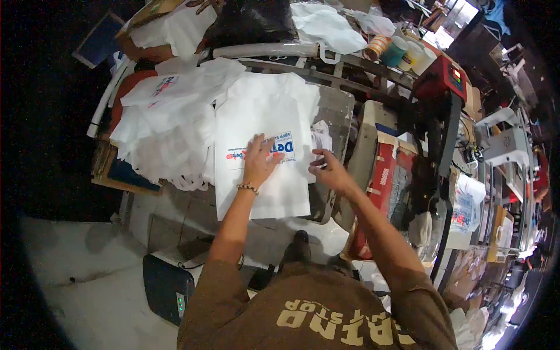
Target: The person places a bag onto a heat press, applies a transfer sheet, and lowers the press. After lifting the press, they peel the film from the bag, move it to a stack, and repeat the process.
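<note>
White bags (169,140) crowd the bench's (340,114) left edge, jars (394,51) past its far right corner.
Left hand (261,161) rests open on a printed bag (262,198); right hand (333,172) curls alongside, grip impossible to tell.

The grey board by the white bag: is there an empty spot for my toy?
Yes, a bare strip of the grey board shows between the white bag and the board's right edge, beyond the right hand. Floor tiles show between the bag heap and black case. Left of the white bag, it's crowded.
</note>
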A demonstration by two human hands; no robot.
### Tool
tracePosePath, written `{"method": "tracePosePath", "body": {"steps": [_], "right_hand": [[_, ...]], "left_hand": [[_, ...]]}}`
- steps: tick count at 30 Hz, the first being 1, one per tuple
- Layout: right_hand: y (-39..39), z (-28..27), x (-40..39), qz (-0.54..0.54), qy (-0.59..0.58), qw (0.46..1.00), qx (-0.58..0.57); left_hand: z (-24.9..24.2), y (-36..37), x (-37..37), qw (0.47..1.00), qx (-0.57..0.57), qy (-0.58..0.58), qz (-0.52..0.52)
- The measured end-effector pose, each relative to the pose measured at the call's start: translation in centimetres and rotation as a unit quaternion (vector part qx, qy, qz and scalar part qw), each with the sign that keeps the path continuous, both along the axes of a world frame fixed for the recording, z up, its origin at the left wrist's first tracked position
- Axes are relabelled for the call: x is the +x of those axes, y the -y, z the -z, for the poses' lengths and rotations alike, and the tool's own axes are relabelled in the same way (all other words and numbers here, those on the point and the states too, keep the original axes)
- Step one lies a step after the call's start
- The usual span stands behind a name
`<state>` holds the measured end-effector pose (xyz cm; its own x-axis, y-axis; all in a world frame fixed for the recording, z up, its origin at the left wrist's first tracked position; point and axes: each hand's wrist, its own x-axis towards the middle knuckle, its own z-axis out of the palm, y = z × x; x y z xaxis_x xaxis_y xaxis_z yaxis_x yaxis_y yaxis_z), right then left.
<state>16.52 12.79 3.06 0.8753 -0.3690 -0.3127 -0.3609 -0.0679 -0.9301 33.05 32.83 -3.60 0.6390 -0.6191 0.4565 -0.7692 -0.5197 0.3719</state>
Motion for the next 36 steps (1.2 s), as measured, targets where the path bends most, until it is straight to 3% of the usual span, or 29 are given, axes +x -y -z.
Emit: {"method": "tracePosePath", "body": {"steps": [4,6,8,10,12,14,15,16,18,19,20,22,24,26,27,30,31,32,33,34,36], "right_hand": [[3.7,-11.6,-5.4,-0.212,0.028,0.947,-0.238],[4.0,-17.1,-10.3,-0.192,0.076,0.925,-0.318],[3.6,-21.8,-16.3,-0.144,0.046,0.903,-0.403],[3.8,-22.9,-23.4,-0.096,0.012,0.9,-0.426],[3.5,-22.9,-31.0,-0.025,-0.128,0.903,-0.409],[3.2,-18.9,-37.4,0.004,-0.116,0.916,-0.384],[2.2,-16.0,-39.8,-0.027,-0.071,0.897,-0.435],[1.6,-14.1,-41.2,-0.057,-0.024,0.874,-0.482],[-0.1,-14.0,-40.3,-0.111,-0.065,0.841,-0.525],[-0.2,-13.9,-40.4,-0.106,-0.128,0.868,-0.468],[-0.3,-13.9,-40.4,-0.11,-0.12,0.867,-0.472],[-0.4,-14.3,-40.3,-0.108,-0.146,0.877,-0.445],[0.0,-13.9,-40.3,-0.111,-0.149,0.874,-0.449],[-0.2,-14.5,-40.3,-0.1,-0.108,0.876,-0.459],[-0.1,-14.5,-40.5,-0.09,-0.114,0.876,-0.46],[-0.4,-14.7,-41.0,-0.089,-0.106,0.886,-0.442],[-0.7,-15.7,-41.2,-0.092,-0.119,0.872,-0.465],[-0.5,-17.1,-40.9,-0.097,-0.123,0.856,-0.492],[-0.6,-20.8,-41.1,-0.056,-0.044,0.867,-0.492],[-0.5,-23.4,-41.1,-0.055,-0.064,0.866,-0.492],[0.1,-28.3,-41.7,-0.06,-0.111,0.86,-0.494]], "left_hand": [[-1.5,0.2,-1.0,0.989,-0.072,-0.125,0.023],[-1.1,0.5,-1.2,0.988,-0.13,-0.085,0.001],[-0.6,0.2,-0.6,0.994,-0.099,-0.053,0.006],[-1.2,0.6,-0.6,0.997,-0.07,-0.019,0.008],[-3.8,1.0,-1.5,0.997,-0.067,0.035,0.003],[-4.9,4.8,-4.8,0.982,-0.165,-0.079,0.047],[-4.4,7.3,-7.0,0.967,-0.203,-0.131,0.076],[-8.6,9.9,-12.3,0.92,-0.219,-0.309,0.1],[-13.6,14.5,-21.0,0.914,-0.194,-0.281,0.22],[-14.0,17.0,-25.1,0.902,-0.149,-0.328,0.24],[-15.4,18.7,-28.8,0.906,-0.154,-0.293,0.263],[-16.5,23.0,-33.5,0.899,-0.04,-0.382,0.209],[-13.3,26.7,-36.0,0.932,-0.188,-0.288,0.111],[-14.7,26.5,-34.4,0.858,-0.166,-0.454,0.173],[-13.3,27.3,-34.6,0.89,-0.184,-0.393,0.141],[-13.2,27.9,-34.1,0.892,-0.14,-0.407,0.134],[-14.9,27.3,-34.6,0.893,-0.141,-0.408,0.129],[-17.2,27.3,-34.5,0.903,-0.067,-0.407,0.121],[-20.1,26.9,-34.2,0.907,0.009,-0.407,0.108],[-22.0,27.1,-33.5,0.885,0.027,-0.441,0.149],[-24.4,26.5,-33.7,0.895,-0.061,-0.411,0.161]]}}
